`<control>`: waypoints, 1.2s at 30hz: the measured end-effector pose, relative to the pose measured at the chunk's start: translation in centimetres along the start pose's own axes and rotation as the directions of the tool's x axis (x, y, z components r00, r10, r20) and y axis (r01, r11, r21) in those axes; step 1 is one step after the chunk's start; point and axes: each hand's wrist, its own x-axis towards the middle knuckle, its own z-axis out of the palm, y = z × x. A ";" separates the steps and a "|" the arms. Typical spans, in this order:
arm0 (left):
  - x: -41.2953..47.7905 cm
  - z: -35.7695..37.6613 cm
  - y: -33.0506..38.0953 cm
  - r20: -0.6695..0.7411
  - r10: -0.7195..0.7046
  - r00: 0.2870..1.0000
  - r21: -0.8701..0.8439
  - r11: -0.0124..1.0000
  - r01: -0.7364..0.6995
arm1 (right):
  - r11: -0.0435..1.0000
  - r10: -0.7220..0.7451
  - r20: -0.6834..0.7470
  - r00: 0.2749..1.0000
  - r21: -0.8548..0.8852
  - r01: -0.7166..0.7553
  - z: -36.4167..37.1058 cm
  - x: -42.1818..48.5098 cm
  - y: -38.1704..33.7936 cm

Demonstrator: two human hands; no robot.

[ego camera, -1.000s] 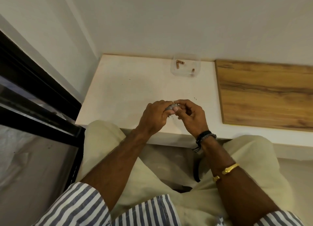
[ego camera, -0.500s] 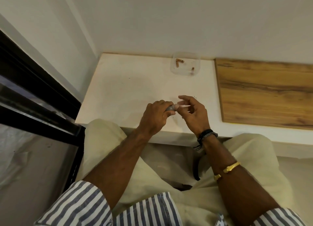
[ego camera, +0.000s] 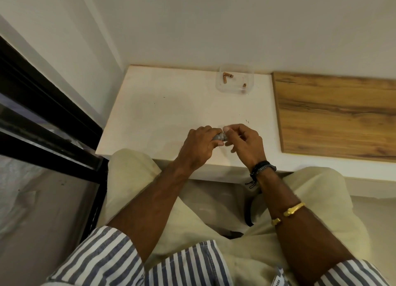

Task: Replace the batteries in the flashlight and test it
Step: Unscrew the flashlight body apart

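Two hands work at the desk's [ego camera: 162,114] front edge: left hand [ego camera: 198,145] clamped on the flashlight [ego camera: 219,137], right hand's [ego camera: 246,142] fingers loosely apart at its end, apparently turning the cap; next move needs a firm twist.

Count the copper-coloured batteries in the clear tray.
3. Two batteries touch at the tray's back left, forming a corner. One battery lies alone at the front right. Others could be inside the flashlight, unseen.

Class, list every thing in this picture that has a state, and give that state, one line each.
Flashlight: held above the table, mostly hidden in the grip.
Left hand: closed around the flashlight.
Right hand: fingertips at the flashlight's end.
Clear container: open, without a lid.
Batteries: lying loose inside the container.
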 end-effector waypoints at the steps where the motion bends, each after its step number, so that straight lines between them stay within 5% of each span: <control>1: 0.0 0.0 0.0 0.010 0.008 1.000 0.005 1.000 -0.008 | 1.000 0.001 -0.013 1.000 -0.028 -0.002 0.1 0.0 0.1; 10: 0.4 0.3 -0.1 0.034 -0.029 0.999 -0.037 0.999 0.031 | 0.991 -0.132 -0.013 0.991 -0.008 0.132 -0.4 0.0 0.0; 13: 0.4 0.1 -0.2 0.007 -0.058 0.998 -0.071 0.996 0.058 | 0.994 -0.079 -0.004 0.997 0.075 0.079 -0.5 0.1 -0.2; 17: 0.3 0.1 -0.4 0.011 -0.037 0.999 -0.075 0.996 0.037 | 0.999 0.031 -0.080 0.996 -0.025 -0.033 -0.4 0.1 0.0; 25: 0.2 0.0 -0.6 -0.031 0.006 0.999 -0.047 0.999 -0.008 | 0.995 -0.092 0.040 0.995 -0.030 0.093 -0.7 0.3 0.5; 31: 0.2 0.2 -0.5 -0.014 0.016 1.000 -0.037 0.999 -0.017 | 0.998 0.029 -0.040 0.999 -0.050 -0.031 -0.3 0.3 0.6; 36: 0.2 0.2 -0.7 -0.013 0.008 1.000 -0.040 0.999 -0.009 | 0.995 -0.078 0.038 0.996 -0.062 0.080 -0.7 0.3 0.8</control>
